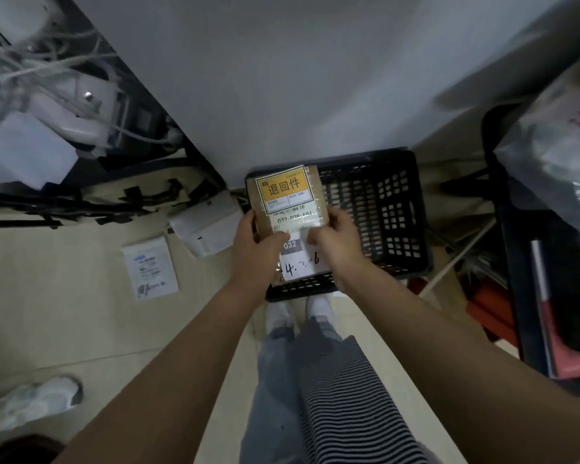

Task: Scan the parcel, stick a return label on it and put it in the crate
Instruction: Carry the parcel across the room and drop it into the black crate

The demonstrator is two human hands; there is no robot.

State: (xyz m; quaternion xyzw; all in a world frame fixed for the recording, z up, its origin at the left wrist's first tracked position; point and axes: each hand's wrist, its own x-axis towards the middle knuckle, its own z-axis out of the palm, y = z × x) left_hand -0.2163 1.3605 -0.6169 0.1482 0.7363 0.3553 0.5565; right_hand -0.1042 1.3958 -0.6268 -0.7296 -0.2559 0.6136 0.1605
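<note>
I hold a flat brown parcel (265, 216) in front of me, above the near left corner of a black slatted crate (382, 209) that stands on the floor. A yellow and white return label (284, 190) lies on the parcel's far end, over its white shipping label (295, 221). My left hand (253, 244) grips the parcel's left edge. My right hand (337, 239) grips its right edge, thumb on the label. The parcel's near end carries handwriting on a white patch.
Two white packets (149, 272) (208, 226) lie on the tiled floor to the left. A cluttered pile of cables and boxes (47, 105) fills the far left. A black rack with bagged goods (549, 229) stands at the right. Another person's shoe (34, 401) is at lower left.
</note>
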